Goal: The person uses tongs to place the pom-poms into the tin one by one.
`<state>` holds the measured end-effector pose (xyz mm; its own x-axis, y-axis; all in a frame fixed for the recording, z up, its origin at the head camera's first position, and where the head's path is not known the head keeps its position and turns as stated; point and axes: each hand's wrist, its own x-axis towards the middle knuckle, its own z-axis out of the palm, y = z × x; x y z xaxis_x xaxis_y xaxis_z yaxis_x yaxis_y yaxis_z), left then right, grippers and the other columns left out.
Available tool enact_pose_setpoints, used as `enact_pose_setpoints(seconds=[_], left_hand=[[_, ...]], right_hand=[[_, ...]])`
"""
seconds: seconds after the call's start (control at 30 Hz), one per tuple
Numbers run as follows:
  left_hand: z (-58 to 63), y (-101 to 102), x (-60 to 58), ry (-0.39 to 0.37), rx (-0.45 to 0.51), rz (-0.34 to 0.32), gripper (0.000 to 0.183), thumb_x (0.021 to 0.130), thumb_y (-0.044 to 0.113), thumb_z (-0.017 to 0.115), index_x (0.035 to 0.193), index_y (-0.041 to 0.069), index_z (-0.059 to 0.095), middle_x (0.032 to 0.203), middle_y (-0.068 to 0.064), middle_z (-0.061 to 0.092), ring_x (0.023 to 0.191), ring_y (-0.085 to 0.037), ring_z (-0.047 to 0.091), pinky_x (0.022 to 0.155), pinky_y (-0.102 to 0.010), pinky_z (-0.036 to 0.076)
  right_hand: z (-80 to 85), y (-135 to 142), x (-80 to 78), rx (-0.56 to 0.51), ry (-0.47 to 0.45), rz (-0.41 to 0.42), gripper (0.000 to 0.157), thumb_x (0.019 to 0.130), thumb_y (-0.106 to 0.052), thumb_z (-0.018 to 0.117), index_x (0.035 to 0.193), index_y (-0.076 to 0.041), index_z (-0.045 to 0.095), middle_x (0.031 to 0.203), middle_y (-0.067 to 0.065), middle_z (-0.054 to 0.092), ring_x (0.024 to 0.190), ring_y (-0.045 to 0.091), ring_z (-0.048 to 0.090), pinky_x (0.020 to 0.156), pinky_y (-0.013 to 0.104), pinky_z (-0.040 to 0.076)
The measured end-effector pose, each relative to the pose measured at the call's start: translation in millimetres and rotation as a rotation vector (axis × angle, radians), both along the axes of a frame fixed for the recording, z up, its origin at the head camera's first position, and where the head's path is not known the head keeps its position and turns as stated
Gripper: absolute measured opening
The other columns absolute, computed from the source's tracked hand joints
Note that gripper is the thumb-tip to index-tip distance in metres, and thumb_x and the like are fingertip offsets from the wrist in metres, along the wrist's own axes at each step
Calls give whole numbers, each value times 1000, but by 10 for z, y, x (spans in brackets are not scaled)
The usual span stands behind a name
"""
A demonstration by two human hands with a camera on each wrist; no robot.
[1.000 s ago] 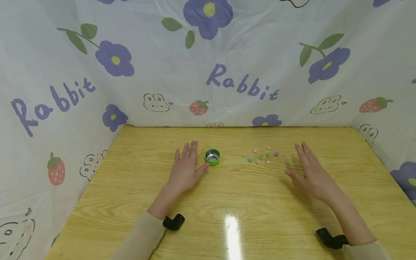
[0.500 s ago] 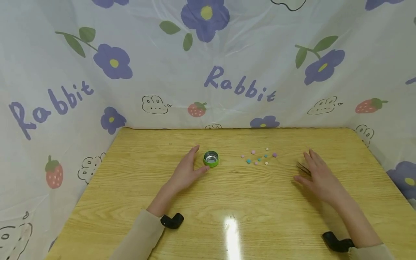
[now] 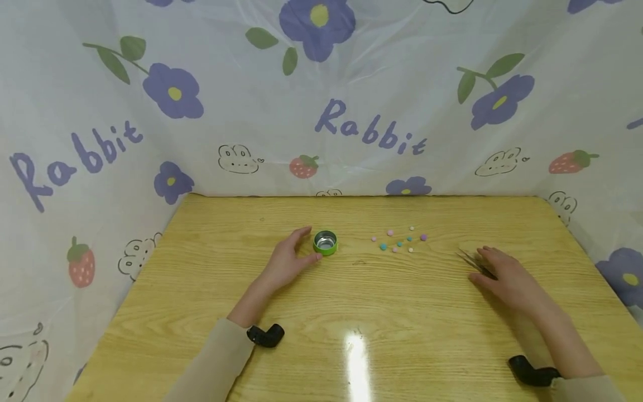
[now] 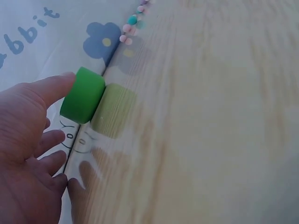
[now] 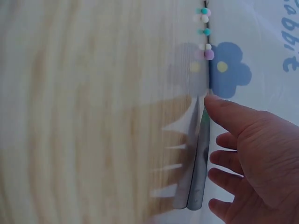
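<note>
A small round green container [image 3: 326, 243] with a shiny metal inside stands near the middle of the table. My left hand [image 3: 288, 261] is just left of it, thumb at its near side and fingers spread around its far left. The left wrist view shows the thumb tip overlapping the green container [image 4: 84, 95], with the other fingers loosely bent behind. At the right, metal tweezers [image 3: 474, 262] lie with tips pointing left and away. My right hand [image 3: 512, 282] hovers around them, thumb and fingers apart. In the right wrist view the tweezers [image 5: 200, 163] lie beside the loosely bent fingers.
Several small pink, blue, white and purple balls [image 3: 399, 244] lie scattered between the container and the tweezers. The wooden table [image 3: 321, 312] ends at the back against a patterned cloth [image 3: 251, 111]. Each wrist carries a black mount.
My right hand has moved right and toward me, coming round the tweezers, which now show more. My left fingers have shifted closer to the container, which stays in place.
</note>
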<state>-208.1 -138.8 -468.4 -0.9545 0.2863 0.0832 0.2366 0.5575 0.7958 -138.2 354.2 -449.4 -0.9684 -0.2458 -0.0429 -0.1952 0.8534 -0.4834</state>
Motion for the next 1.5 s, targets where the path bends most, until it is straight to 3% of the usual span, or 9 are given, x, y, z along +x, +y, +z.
enact_pose_setpoints(seconds=[0.33,0.53,0.77,0.93,1.17,1.5], left_hand=[[-1,10,2,-26,7,14,71,92,28,80,152,7,49,153,-15,50,145,-34,40,119,-48,33],[2,14,3,-34,-8,2,74,92,28,80,155,9,46,158,-16,42,148,-35,34,121,-49,29],[1,29,-19,-17,-36,-8,75,90,28,82,154,9,47,157,-18,43,151,-38,28,124,-56,10],[-14,47,-57,2,-59,-15,73,89,27,83,151,7,51,155,-20,45,151,-38,26,124,-58,6],[-41,58,-103,1,-69,-18,73,89,29,83,150,7,52,155,-18,46,152,-36,25,126,-52,3],[-79,65,-135,4,-89,-21,73,88,31,84,148,5,53,155,-18,46,152,-35,25,126,-49,0]], right_hand=[[-30,73,41,-80,-31,-40,73,102,-37,66,149,14,41,153,41,31,138,63,29,106,74,30],[-63,86,50,-90,13,-43,64,102,-31,67,144,12,49,153,40,33,140,61,28,105,75,29],[-129,82,60,-101,85,-55,58,102,-28,67,142,11,53,151,38,38,139,59,31,104,76,29],[-173,68,65,-113,142,-64,56,102,-25,67,139,14,54,147,38,42,137,59,34,103,76,31],[-194,50,47,-78,221,-83,46,98,-16,71,130,16,62,138,37,53,129,58,45,97,73,40],[-187,17,66,-81,265,-105,28,96,-6,72,114,14,71,128,35,61,122,55,53,93,73,42]])
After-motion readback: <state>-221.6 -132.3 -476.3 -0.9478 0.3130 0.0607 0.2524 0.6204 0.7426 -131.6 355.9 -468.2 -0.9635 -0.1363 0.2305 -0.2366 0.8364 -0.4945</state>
